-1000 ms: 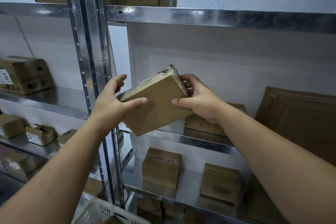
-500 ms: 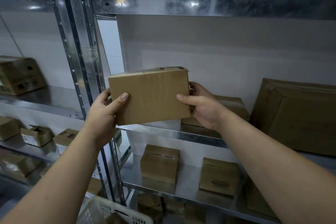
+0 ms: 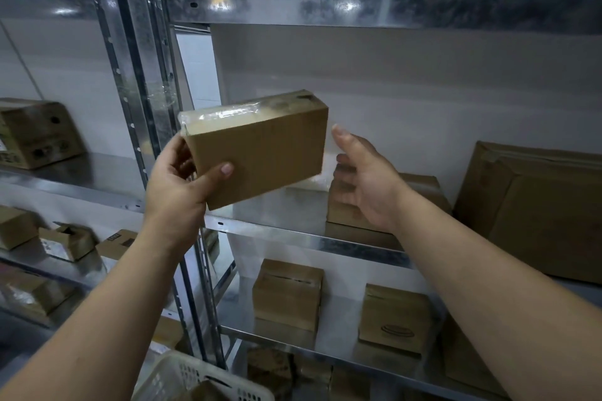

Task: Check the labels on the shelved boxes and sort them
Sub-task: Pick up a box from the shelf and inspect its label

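The box (image 3: 257,153) is hanging in the air in front of the upright, above the shelf (image 3: 293,239), tilted with its right end higher. Clear tape (image 3: 228,114) is shining along its top edge, and no label is showing on the faces turned this way. The left hand (image 3: 177,182) is gripping its left end, thumb pressing the front face and fingers curling behind. The right hand (image 3: 361,179) is hovering just beside the right end, fingers spread and loose, holding nothing and seemingly not touching the cardboard. Behind that hand a flat box (image 3: 423,187) is lying on the shelf, and a basket (image 3: 182,378) is sitting low down.

With one hand pinching only one end, the free end is likely levering down; the box could twist out and drop onto the shelf edge. The label may be facing away, so sorting it now is risking a wrong placement.
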